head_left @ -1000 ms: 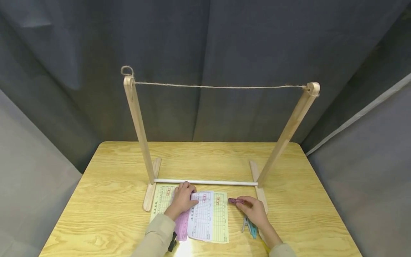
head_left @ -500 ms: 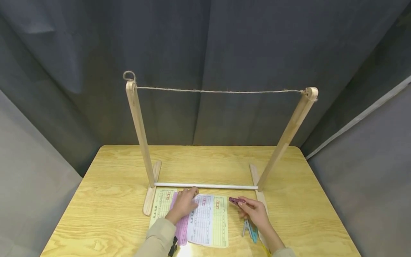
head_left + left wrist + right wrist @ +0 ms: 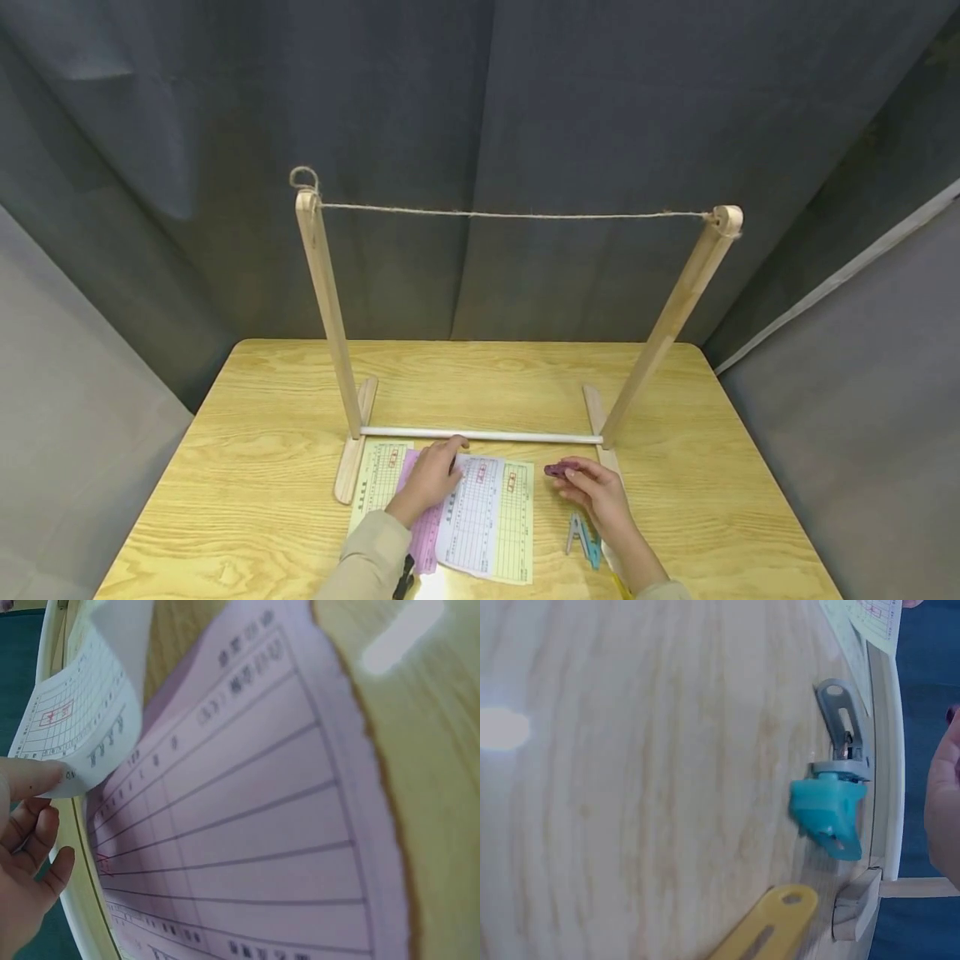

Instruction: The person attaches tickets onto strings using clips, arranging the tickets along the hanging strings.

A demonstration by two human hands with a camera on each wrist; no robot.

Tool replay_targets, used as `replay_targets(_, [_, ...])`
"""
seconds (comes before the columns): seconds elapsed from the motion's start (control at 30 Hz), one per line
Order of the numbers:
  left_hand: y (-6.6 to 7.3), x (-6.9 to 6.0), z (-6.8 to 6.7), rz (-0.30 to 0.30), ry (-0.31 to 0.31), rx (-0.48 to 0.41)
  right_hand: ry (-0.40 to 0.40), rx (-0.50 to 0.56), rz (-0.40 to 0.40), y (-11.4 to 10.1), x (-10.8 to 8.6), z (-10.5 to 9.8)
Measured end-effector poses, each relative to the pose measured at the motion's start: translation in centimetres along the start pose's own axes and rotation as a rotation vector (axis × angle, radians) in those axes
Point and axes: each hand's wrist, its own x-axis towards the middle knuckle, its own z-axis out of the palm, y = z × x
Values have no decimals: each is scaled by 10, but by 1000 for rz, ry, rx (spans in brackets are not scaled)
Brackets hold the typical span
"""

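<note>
My left hand (image 3: 431,477) pinches the upper left edge of a white printed form (image 3: 472,517). In the left wrist view that form is lifted and curled, with the thumb on its face and fingers behind. Beneath it lies a pink form (image 3: 247,802), its lower edge torn. Pale yellow forms show at the left (image 3: 378,471) and right (image 3: 516,517) of this row. My right hand (image 3: 603,500) holds a purple clothespin (image 3: 558,470) between thumb and fingers, just right of the papers. In the right wrist view only the hand's edge shows.
A wooden frame (image 3: 667,321) carries a taut twine line (image 3: 510,216) above the papers. A white rod (image 3: 480,435) joins its feet. Grey (image 3: 836,705), teal (image 3: 825,806) and yellow (image 3: 769,922) clothespins lie near the right foot. Something black (image 3: 405,575) sits by the left sleeve.
My right hand has drawn slightly rightward with the purple clothespin, away from the papers. The white form has shifted a little to the right under my left hand. The head view has tilted up slightly.
</note>
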Motion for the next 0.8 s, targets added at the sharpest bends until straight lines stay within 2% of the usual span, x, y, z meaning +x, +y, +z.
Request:
replay_targets(0.07, [1,-1,-1,6,7,-9,-18,41,-8,0,1,0])
replay_targets(0.13, [1,-1,-2,11,17,-13,-3,31,5,0,2,1])
replay_targets(0.27, [5,-5,-5,17,27,-32,97,-105,59,-2,3,5])
replay_targets(0.37, [7,-7,-8,6,29,-85,159,-221,57,-5,3,9])
replay_targets(0.43, [8,-8,-10,-7,34,-141,173,-279,44,-7,3,10])
replay_targets(0.6, [9,-11,-14,-23,67,-249,180,-313,51,-10,3,9])
replay_targets(0.8, [10,-15,-19,-14,122,-294,190,-317,58,-14,1,9])
